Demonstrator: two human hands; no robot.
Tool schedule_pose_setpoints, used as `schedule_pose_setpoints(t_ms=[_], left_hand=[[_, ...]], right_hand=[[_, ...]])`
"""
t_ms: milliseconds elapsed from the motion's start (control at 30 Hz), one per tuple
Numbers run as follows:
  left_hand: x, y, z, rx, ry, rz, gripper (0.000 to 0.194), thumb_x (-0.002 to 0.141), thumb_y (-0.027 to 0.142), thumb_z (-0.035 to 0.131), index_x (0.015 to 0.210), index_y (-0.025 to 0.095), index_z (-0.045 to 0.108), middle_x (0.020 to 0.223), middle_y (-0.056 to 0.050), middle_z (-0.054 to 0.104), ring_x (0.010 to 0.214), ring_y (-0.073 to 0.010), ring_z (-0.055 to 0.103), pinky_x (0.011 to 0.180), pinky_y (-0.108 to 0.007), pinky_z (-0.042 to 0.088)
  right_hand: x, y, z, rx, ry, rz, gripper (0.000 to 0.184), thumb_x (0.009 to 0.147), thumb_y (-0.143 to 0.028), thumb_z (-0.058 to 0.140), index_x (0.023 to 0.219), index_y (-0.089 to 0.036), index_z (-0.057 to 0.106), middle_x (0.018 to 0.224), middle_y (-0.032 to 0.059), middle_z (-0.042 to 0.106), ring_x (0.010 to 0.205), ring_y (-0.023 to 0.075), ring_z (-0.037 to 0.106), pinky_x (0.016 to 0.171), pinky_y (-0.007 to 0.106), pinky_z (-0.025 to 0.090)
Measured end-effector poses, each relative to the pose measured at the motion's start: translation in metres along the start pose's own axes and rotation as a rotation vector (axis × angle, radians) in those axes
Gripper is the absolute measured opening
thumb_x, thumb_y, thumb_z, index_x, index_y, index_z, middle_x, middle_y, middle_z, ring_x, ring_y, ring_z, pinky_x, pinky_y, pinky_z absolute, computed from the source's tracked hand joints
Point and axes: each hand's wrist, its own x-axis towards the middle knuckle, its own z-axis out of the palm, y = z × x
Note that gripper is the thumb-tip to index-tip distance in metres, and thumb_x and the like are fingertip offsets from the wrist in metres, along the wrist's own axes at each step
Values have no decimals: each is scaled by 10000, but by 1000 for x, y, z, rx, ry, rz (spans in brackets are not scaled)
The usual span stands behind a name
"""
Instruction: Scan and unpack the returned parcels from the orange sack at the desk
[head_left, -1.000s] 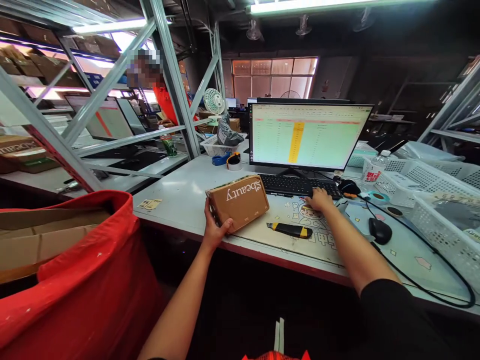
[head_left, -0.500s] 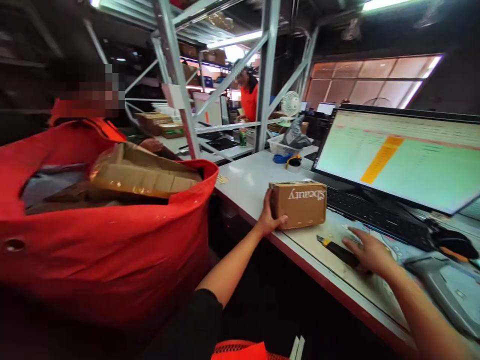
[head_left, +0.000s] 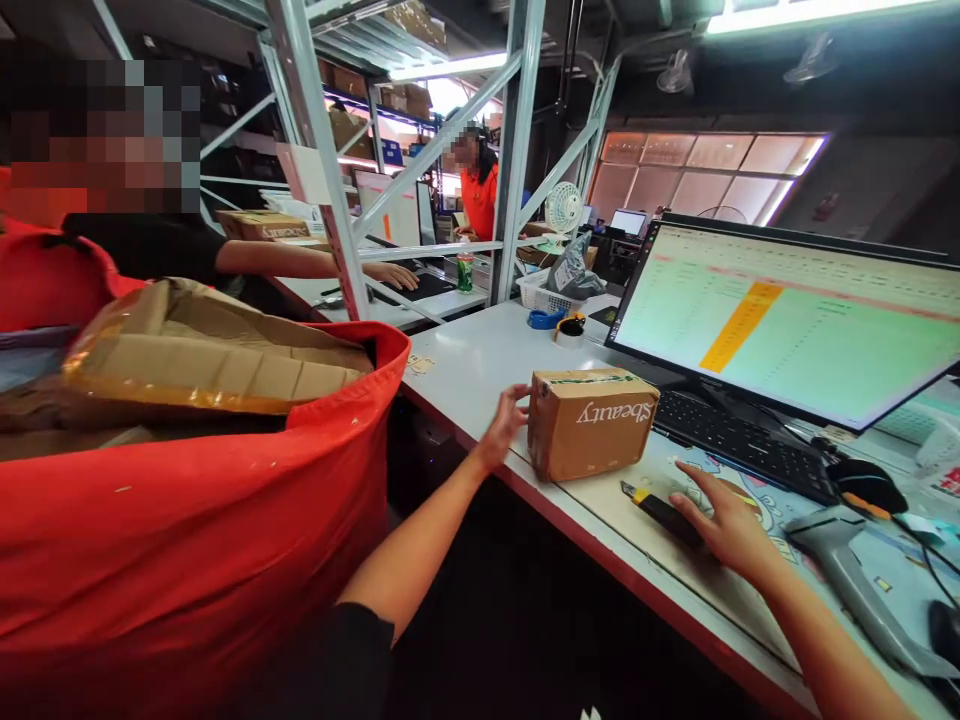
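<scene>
A brown cardboard box [head_left: 589, 432] with white "beauty" lettering, seen upside down, stands near the front edge of the white desk [head_left: 469, 350]. Green-printed tape runs along its top. Beside its left end is my left hand [head_left: 504, 428], fingers apart and curved toward the box; fingertip contact is hard to make out. My right hand [head_left: 724, 520] is spread over the handle of a black and yellow utility knife [head_left: 660, 512], with index finger and thumb stretched out. The knife's blade points left toward the box. My other right fingers are hidden beneath the palm.
A large red bag [head_left: 225, 520] holding flattened cardboard [head_left: 217, 350] stands on the left. A monitor [head_left: 795, 310], keyboard [head_left: 735, 440] and grey barcode scanner [head_left: 855, 570] occupy the right. Tape rolls [head_left: 570, 330] and a white basket [head_left: 544, 293] sit farther back. Two people work beyond.
My left hand has loosened from the box and moved slightly left. The view has shifted, showing more of the box top. The co-worker at left now reaches an arm across the neighbouring desk.
</scene>
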Motion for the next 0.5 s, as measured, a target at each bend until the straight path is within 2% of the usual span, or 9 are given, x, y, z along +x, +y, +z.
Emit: schedule_pose_setpoints(t_ms=[33, 67, 100, 133, 200, 233, 300, 400, 500], left_hand=[[24, 2, -11, 13, 51, -33, 881, 971, 883, 327, 1537, 211, 399, 1245, -181, 734, 1199, -326, 718, 1066, -546, 548], [53, 2, -21, 96, 106, -72, 850, 1019, 828, 147, 1476, 180, 453, 1033, -144, 767, 1100, -302, 753, 1033, -519, 567], [87, 0, -30, 288, 148, -115, 790, 1070, 708, 65, 1436, 154, 492, 915, -116, 753, 1031, -270, 768, 1000, -467, 583], [123, -4, -35, 529, 135, -157, 683, 1107, 574, 77, 1426, 150, 507, 935, -110, 748, 1020, -238, 767, 970, -415, 593], [194, -20, -37, 700, 72, -183, 447, 1085, 422, 387, 1395, 164, 580, 1119, -131, 748, 1098, -235, 741, 1003, -393, 573], [226, -31, -32, 761, 25, -187, 415, 1022, 361, 540, 1389, 182, 613, 1233, -139, 725, 1162, -248, 719, 1049, -398, 549], [278, -57, -18, 855, -52, -200, 552, 875, 285, 751, 1413, 221, 644, 1413, -161, 646, 1298, -315, 654, 1147, -456, 478], [321, -94, 4, 1018, -135, -278, 723, 793, 306, 869, 1467, 211, 627, 1439, -232, 618, 1363, -440, 595, 1161, -579, 430], [333, -119, 12, 1135, -219, -350, 630, 838, 341, 857, 1404, 151, 657, 1303, -259, 698, 1274, -451, 654, 1085, -562, 489]], right_hand=[[4, -4, 2, 16, 16, -5, 771, 1003, -695, 473, 1567, -173, 537, 1561, 171, 592, 1439, 352, 574, 1232, 551, 458], [6, -8, 6, 31, 30, -3, 795, 1008, -684, 479, 1621, -178, 465, 1611, 168, 542, 1472, 347, 544, 1248, 553, 441], [8, -12, 12, 43, 42, 8, 819, 1015, -672, 483, 1665, -182, 391, 1653, 167, 491, 1499, 345, 515, 1257, 559, 429], [8, -15, 20, 47, 55, 23, 837, 1023, -660, 486, 1697, -191, 324, 1685, 165, 446, 1520, 346, 490, 1260, 571, 426], [6, -19, 34, 22, 62, 38, 851, 1036, -623, 505, 1737, -237, 217, 1725, 151, 382, 1549, 353, 449, 1249, 595, 439], [3, -20, 40, -6, 62, 32, 857, 1036, -602, 523, 1749, -273, 179, 1732, 138, 371, 1553, 358, 441, 1236, 606, 456], [-3, -19, 48, -72, 60, 2, 889, 1016, -567, 573, 1757, -360, 128, 1723, 103, 394, 1530, 376, 467, 1193, 632, 504], [-10, -11, 52, -123, 48, -27, 971, 949, -551, 647, 1742, -484, 91, 1671, 39, 477, 1439, 416, 560, 1095, 681, 579], [-12, 6, 55, -124, 35, -1, 1025, 888, -550, 679, 1712, -571, 69, 1586, -19, 571, 1359, 453, 613, 1024, 736, 605]])
